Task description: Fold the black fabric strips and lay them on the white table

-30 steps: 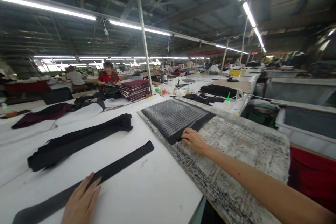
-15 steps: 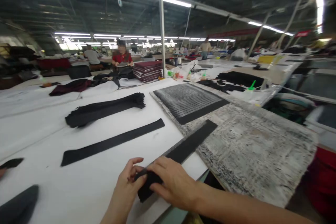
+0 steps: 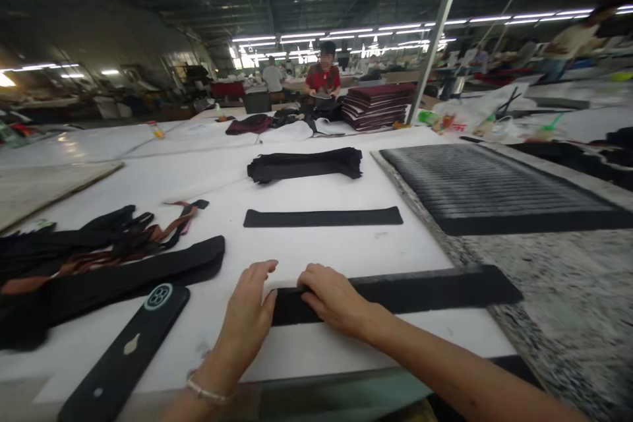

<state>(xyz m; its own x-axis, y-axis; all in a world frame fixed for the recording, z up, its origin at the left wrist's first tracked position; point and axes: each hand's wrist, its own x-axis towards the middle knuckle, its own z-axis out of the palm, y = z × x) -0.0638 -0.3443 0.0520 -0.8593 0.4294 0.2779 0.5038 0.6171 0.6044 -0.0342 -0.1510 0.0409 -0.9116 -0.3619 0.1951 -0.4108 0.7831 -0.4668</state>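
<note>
A long black fabric strip (image 3: 420, 290) lies flat across the white tabletop in front of me, its right end over a speckled board. My right hand (image 3: 333, 297) rests on the strip near its left end, fingers curled over the far edge and thumb pressed on top. At that left end is my left hand (image 3: 247, 310); its thumb touches the strip's tip while the fingers are apart from it, with a gap between thumb and index finger. Beyond both hands, a second black strip (image 3: 324, 217) lies flat. Farther back sits a stack of black strips (image 3: 304, 165).
A black phone (image 3: 123, 356) lies at the lower left beside black and brown scraps (image 3: 99, 244). On the right, the speckled board (image 3: 568, 283) carries a ribbed dark panel (image 3: 499, 184). Maroon stacked pieces (image 3: 378, 105) and a co-worker (image 3: 324, 76) are at the back.
The view has swung left, bringing the phone and scraps into sight. My left fingers have loosened from the strip's end. The strip's near end, bunched between both hands before, now lies flat.
</note>
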